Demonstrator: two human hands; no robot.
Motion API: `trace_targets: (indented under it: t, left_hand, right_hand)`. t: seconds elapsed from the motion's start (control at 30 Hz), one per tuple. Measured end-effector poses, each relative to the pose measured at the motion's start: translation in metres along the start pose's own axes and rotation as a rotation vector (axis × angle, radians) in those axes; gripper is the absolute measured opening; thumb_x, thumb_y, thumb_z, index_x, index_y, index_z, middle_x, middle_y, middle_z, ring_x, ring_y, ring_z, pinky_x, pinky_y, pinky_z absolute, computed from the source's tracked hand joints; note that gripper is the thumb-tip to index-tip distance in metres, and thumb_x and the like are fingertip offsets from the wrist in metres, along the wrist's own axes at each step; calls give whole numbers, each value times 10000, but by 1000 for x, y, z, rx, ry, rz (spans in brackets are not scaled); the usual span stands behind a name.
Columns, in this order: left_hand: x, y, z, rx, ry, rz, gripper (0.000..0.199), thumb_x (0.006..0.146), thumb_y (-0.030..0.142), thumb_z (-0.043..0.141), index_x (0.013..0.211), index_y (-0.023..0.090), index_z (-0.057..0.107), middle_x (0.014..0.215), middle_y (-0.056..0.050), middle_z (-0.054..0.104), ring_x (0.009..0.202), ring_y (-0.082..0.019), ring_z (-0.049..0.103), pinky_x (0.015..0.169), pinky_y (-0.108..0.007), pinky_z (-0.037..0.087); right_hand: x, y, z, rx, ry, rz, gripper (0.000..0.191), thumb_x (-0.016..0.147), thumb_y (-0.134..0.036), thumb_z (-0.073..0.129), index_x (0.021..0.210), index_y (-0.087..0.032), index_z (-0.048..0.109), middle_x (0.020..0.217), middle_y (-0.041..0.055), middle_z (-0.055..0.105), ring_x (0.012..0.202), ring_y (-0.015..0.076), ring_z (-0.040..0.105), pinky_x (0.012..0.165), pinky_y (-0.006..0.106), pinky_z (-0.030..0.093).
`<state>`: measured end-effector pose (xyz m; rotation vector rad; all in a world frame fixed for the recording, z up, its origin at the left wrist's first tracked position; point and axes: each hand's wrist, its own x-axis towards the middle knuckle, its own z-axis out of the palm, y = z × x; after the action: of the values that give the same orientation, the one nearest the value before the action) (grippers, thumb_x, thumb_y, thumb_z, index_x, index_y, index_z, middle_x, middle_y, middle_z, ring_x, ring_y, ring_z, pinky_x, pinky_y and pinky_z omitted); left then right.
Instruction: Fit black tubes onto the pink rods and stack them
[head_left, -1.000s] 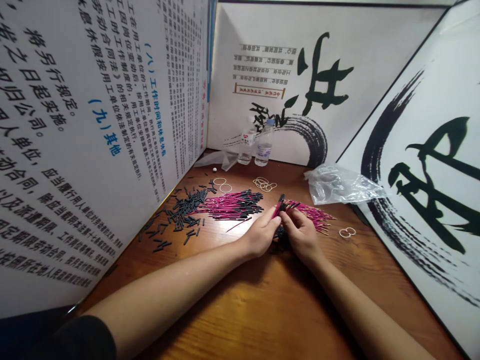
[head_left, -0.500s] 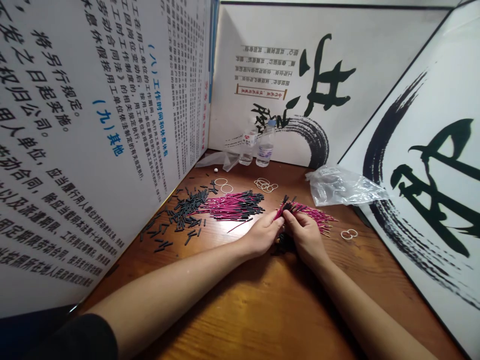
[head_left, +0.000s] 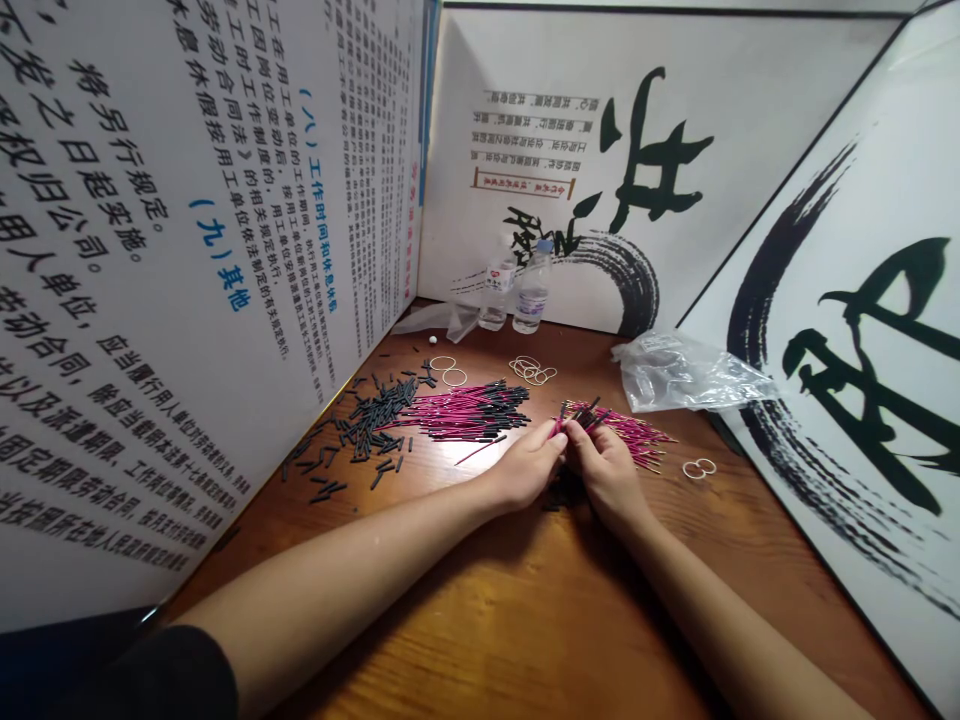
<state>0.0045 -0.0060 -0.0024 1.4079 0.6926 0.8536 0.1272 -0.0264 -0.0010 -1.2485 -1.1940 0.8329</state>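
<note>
My left hand [head_left: 529,468] is closed, thumb and fingers pinched on a few thin red wires, mostly hidden behind the fingertips. Against it, my right hand [head_left: 613,478] is closed on several short black sleeves [head_left: 591,412] that stick out above its fingers. The fingertips of both hands nearly meet. Just behind the right hand lies a bundle of red wires [head_left: 645,438] with bare gold-coloured tips. To the left of my hands rests a pile of red wires with black ends [head_left: 472,412]. Dark pieces below the hands are shadowed and hard to make out.
Loose black sleeves [head_left: 379,415] are scattered at the left. Pale rubber bands [head_left: 532,371] lie behind the wires, with two more rings [head_left: 699,469] at right. Two water bottles [head_left: 531,295] and a clear plastic bag [head_left: 686,375] stand near the back. Printed panels [head_left: 525,60] enclose the wooden table [head_left: 480,620].
The black sleeves at my right hand have tilted over to the right and spread apart, while the red wire ends at my left fingertips show less. Both arms stay almost in place.
</note>
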Motion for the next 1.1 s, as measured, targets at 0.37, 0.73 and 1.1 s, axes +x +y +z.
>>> trace_targets:
  t: [0.37,0.73,1.1]
  left_hand:
    - [4,-6,-2,115,85,34,271,933,364,350,813,175,503,642,20,486,597,-108,450,616,-237,383]
    - [14,32,-36,702,13,111,235,933,324,335,829,202,507,797,-11,598,725,-143,525,683,-247,405]
    - [27,53,-120,1448,-68,-129,242,882,271,371,995,215,578,1043,-75,658,921,-211,600,762,-299,434]
  right_hand:
    - [-3,5,1,191,-29,108,423,728,-604,658,703,-214,496,548,-39,503,447,105,421,426,241,352]
    - [3,6,0,434,81,141,456,694,-497,748,664,-209,396,506,-95,358,429,49,318,410,183,273]
    - [2,12,0,395,71,120,408,738,-493,720,717,-213,424,507,-100,354,425,46,324,406,185,262]
